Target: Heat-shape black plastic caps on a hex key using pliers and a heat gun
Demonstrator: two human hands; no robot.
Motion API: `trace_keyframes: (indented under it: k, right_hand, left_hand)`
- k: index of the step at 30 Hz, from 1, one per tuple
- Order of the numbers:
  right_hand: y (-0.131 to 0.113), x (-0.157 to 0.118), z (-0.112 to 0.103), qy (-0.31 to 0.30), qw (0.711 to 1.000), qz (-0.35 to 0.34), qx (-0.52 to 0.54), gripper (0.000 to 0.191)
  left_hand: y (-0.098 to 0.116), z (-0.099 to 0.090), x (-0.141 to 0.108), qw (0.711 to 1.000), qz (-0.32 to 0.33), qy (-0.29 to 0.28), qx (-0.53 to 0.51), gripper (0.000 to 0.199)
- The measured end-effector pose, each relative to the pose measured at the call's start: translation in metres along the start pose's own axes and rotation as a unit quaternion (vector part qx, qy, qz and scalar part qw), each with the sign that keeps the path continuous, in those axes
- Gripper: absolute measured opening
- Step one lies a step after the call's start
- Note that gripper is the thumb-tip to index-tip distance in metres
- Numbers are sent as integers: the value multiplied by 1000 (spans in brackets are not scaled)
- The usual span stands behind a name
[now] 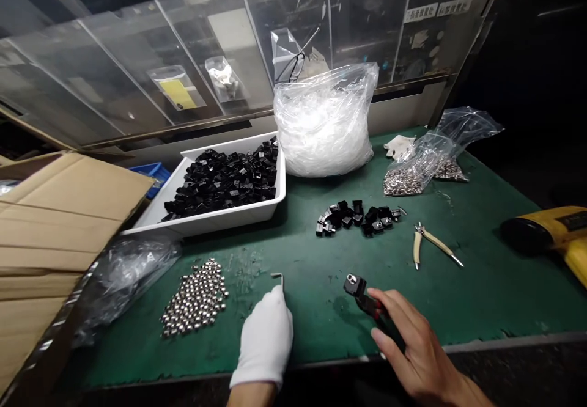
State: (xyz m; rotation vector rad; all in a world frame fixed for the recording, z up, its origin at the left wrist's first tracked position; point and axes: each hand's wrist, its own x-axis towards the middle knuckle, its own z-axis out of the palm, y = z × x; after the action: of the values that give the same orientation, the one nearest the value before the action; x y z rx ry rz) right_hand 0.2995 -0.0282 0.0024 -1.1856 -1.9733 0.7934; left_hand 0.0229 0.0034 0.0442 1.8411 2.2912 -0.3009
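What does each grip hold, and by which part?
The left grip holds a bent metal rod below its bend; the right grip, a red-and-black tool by its handle.

Grn-topped workbench (486, 297) w/ clear partition panels (367, 22) behind, rm (541, 89) off to R v. dark.

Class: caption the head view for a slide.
Gloved left hand holds L-shaped key; right hand grips black-and-red tool.
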Motion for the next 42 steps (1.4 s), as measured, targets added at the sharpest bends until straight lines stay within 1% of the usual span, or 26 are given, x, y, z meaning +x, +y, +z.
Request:
trace_keyframes:
  k: [2,5,6,8,9,10,11,13,16,17,18,20,26,30,32,36,40,42]
  right_hand:
    - [1,-3,-2,1,1000,-20,-6,55]
    - [3,-5,-6,9,999,-47,-8,54]
    - [3,-6,-7,10,999,-53,-7,53]
    - [3,-7,-9,5,998,-57,-6,52]
    - [3,-7,-10,-2,998,-56,-5,52]
    - [2,-7,-11,-12,998,-54,-5,52]
    - [2,-8,-13,-23,998,-52,-6,52]
    - [0,-8,-15,-47,997,-52,-10,53]
    - [-2,-6,-17,-79,995,-54,-18,54]
    - [-2,-6,-17,-89,994,-54,-20,54]
    - [-3,-5,-17,-98,994,-53,-21,53]
    - [-4,-4,-17,-112,992,-52,-23,52]
    - [-8,-2,-17,-140,988,-48,-37,53]
    - [-12,0,-20,-164,985,-35,-39,53]
    - [-14,1,-22,-177,983,-22,-36,52]
    - [-21,0,-25,-202,979,20,-20,49]
    - [-34,1,-28,-240,966,90,34,44]
    - [-40,3,-29,-252,959,119,57,41]
  left_hand:
    - [3,-1,6,1000,0,-10,-2,31]
    - [-1,-1,12,1000,3,-10,-19,27]
    - [-4,0,12,999,5,-3,-43,25]
    - [-6,-1,5,989,24,22,-144,20]
    - [-6,-3,-1,976,37,30,-214,19]
    - [-5,-5,-10,956,50,30,-288,19]
    - [-2,-8,-20,932,57,13,-357,21]
    - [4,-14,-41,885,49,-31,-463,28]
    - [12,-19,-66,814,30,-79,-574,29]
    - [13,-18,-71,798,26,-89,-595,29]
    - [14,-17,-74,788,23,-96,-608,28]
    - [14,-13,-75,786,22,-99,-609,29]
    - [10,-7,-74,819,38,-81,-566,27]
    - [11,-7,-74,835,54,-88,-541,25]
    - [12,-5,-74,838,53,-93,-535,27]
    - [14,5,-74,838,36,-88,-537,34]
    - [13,23,-76,825,38,-90,-556,34]
    - [12,31,-77,822,33,-80,-563,34]
